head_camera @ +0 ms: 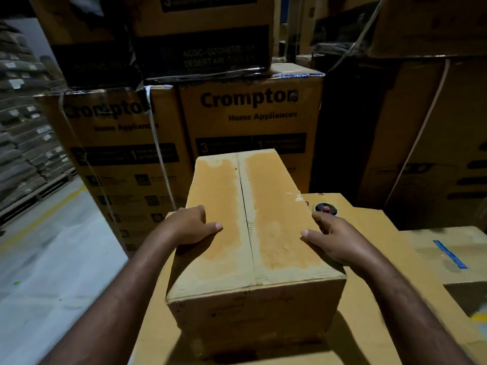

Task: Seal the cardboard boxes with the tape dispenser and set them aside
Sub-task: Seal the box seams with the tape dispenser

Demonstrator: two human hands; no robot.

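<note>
Item 1: tan rectangular cardboard box, flaps closed, centre seam running from 6 to 12 o'clock. It sits dead centre before you on a wide flat brown cardboard carton. A scrap of clear tape clings to its edge at 2 o'clock.

Item 2: your left hand, at the box's 9 o'clock. The thumb lies on the top face and the fingers wrap down the side wall, so it grips the box.

Item 3: your right hand, at the box's 3 o'clock. It has the same hold, thumb on top and fingers over the edge.

Item 4: small round black-and-red object, on the flat carton just beyond your right hand. What it is you cannot tell.

Item 5: tall brown printed "Crompton" cartons, stacked at 12 o'clock.

Item 6: grey floor at 9 o'clock.
</note>
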